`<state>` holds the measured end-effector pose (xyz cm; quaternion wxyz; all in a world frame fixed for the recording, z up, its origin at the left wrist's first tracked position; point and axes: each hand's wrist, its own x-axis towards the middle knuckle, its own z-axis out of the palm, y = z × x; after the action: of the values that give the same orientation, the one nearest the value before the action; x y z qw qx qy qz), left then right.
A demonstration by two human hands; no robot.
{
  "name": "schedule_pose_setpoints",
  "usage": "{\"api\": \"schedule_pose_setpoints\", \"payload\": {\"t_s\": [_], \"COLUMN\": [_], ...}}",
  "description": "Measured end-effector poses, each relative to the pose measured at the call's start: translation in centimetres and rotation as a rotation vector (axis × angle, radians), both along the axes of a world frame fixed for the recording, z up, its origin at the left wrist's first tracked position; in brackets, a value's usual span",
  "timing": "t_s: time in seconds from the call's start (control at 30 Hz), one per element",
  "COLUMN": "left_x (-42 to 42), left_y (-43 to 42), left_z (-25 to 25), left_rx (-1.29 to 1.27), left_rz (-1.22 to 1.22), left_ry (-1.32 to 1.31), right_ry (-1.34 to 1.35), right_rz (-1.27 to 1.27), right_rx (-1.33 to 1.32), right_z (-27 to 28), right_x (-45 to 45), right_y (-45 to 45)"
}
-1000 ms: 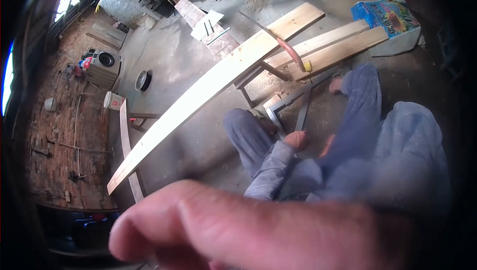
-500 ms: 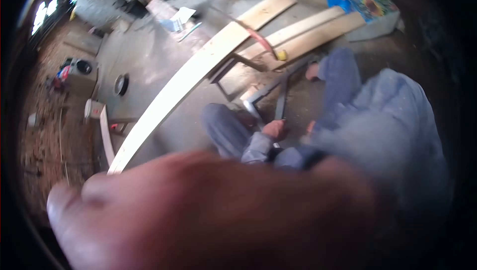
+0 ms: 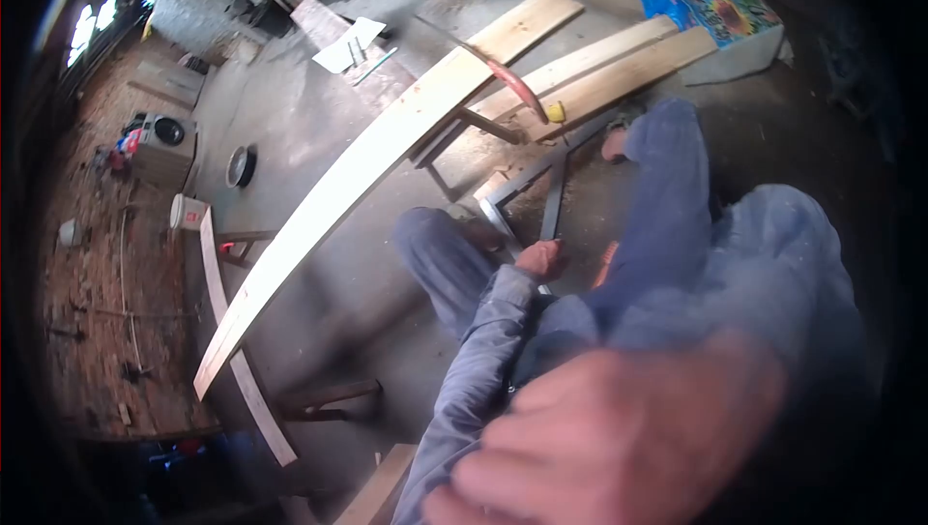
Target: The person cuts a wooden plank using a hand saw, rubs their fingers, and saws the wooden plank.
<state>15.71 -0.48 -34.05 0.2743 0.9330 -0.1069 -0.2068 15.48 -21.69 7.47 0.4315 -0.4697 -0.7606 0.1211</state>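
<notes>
My left hand (image 3: pixel 537 258) is closed around the dark metal bars (image 3: pixel 553 204), which meet at angles like a frame between my legs. A bright metal edge runs down beside that hand. Large and close to the camera, my right hand (image 3: pixel 619 428) shows its back with the fingers curled. It is slightly blurred, and anything inside the fingers is hidden. Past my left hand, a long pale plank (image 3: pixel 367 172) slants across the view. Over its far part lies a tool with a curved red handle (image 3: pixel 517 87) and a thin dark blade. A small yellow object (image 3: pixel 554 111) sits near the handle.
More boards (image 3: pixel 628 75) lie at the far right against a blue printed bag (image 3: pixel 715 13). A narrow board (image 3: pixel 256 409) passes beneath the long plank at left. A round dark bowl (image 3: pixel 241 166), a white bucket (image 3: pixel 188 212) and a brick wall (image 3: pixel 126 303) are on the left.
My right hand has drawn away from the camera and moved down and right, uncovering my left sleeve and the plank's near end. My left hand stays on the metal bars.
</notes>
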Motion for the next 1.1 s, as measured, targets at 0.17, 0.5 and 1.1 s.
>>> {"api": "schedule_pose_setpoints", "payload": {"t_s": [0.17, 0.5, 1.1], "left_x": [-0.2, 0.0, 0.3], "left_y": [0.6, 0.2, 0.5], "left_z": [-1.1, 0.1, 1.0], "left_rx": [0.003, -0.058, -0.037], "left_rz": [-0.001, 0.044, 0.022], "left_ry": [0.005, -0.053, -0.05], "right_ry": [-0.016, 0.126, 0.349], "right_rz": [-0.008, -0.05, -1.059], "right_rx": [0.003, 0.092, -0.425], "right_z": [-0.3, -4.7, -34.1], "right_x": [-0.5, -1.7, 8.7], "right_y": [-0.1, 2.3, 2.7]}}
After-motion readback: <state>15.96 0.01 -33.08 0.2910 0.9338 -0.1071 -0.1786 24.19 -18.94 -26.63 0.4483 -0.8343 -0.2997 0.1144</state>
